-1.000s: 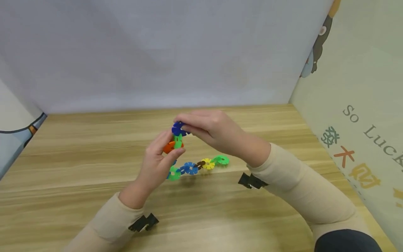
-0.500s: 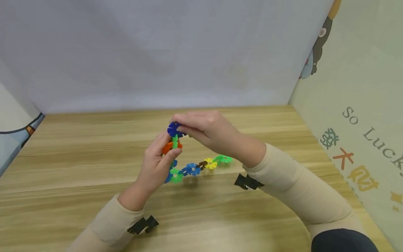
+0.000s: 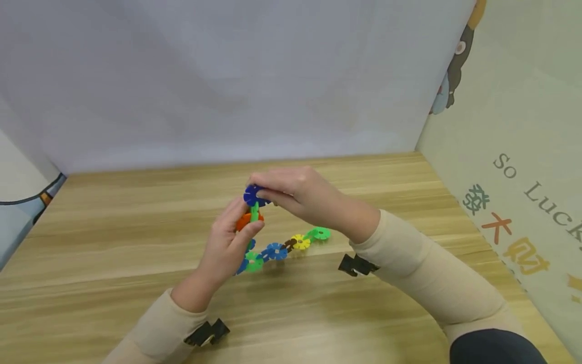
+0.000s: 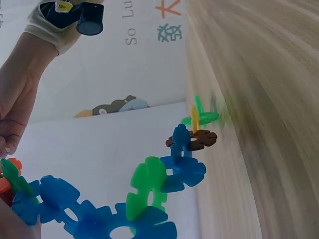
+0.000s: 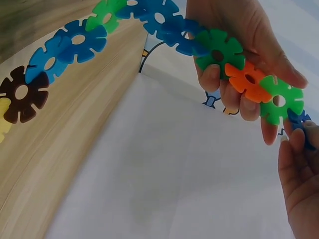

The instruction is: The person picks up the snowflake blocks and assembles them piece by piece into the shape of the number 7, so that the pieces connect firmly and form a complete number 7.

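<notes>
Head view: over the middle of the wooden table [image 3: 113, 242], the left hand [image 3: 229, 245] pinches the raised end of the snowflake-disc chain [image 3: 277, 250] at its orange disc [image 5: 247, 79] and green disc [image 5: 279, 102]. The right hand [image 3: 300, 194] pinches the dark blue disc [image 3: 252, 194] on top. The chain's tail trails rightward onto the table. I'd say: line up slot against slot, then press straight down while the left hand braces firmly.

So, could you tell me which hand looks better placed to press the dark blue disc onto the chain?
Probably the right hand: it pinches the dark blue disc atop the chain, while the left hand steadies the orange and green discs below.
</notes>
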The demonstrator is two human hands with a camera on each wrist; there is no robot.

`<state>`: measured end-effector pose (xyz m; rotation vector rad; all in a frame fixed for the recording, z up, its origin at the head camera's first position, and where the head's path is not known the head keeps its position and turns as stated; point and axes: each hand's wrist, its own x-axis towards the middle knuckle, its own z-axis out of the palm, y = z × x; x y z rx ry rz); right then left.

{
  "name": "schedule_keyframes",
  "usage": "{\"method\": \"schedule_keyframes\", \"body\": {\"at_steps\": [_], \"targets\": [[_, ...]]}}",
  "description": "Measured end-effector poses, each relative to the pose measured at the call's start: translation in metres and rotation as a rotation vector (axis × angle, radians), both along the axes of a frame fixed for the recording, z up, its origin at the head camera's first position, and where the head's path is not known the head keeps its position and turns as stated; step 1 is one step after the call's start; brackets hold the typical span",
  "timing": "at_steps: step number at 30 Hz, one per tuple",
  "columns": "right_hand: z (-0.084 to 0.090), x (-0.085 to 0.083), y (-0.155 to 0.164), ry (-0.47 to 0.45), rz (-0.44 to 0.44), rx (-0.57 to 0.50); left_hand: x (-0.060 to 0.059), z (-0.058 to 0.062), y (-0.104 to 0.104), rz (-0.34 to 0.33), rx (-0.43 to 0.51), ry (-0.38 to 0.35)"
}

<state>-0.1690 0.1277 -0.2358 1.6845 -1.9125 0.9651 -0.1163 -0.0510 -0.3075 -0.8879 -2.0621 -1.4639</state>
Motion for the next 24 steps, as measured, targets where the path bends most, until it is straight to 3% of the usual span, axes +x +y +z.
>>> {"method": "schedule_keyframes", "body": {"at_steps": [4, 9, 16, 21, 24], "targets": [[-0.001, 0.001, 0.002, 0.009, 0.001, 0.033, 0.001, -0.002, 0.001, -0.014, -0.014, 0.003], [0.003, 0.007, 0.004, -0.015, -0.082, 0.111, 0.0, 0.003, -0.002, -0.024, 0.0, -0.039], [-0.007, 0.006, 0.02, -0.366, -0.223, 0.428, -0.003, 0.015, -0.012, 0.028, 0.072, -0.077], [-0.044, -0.011, 0.055, -0.549, -0.277, 0.761, -0.004, 0.018, -0.021, 0.093, 0.156, -0.189], [-0.068, -0.018, 0.073, -0.615, -0.297, 0.851, -0.006, 0.019, -0.025, 0.164, 0.183, -0.267]]}}
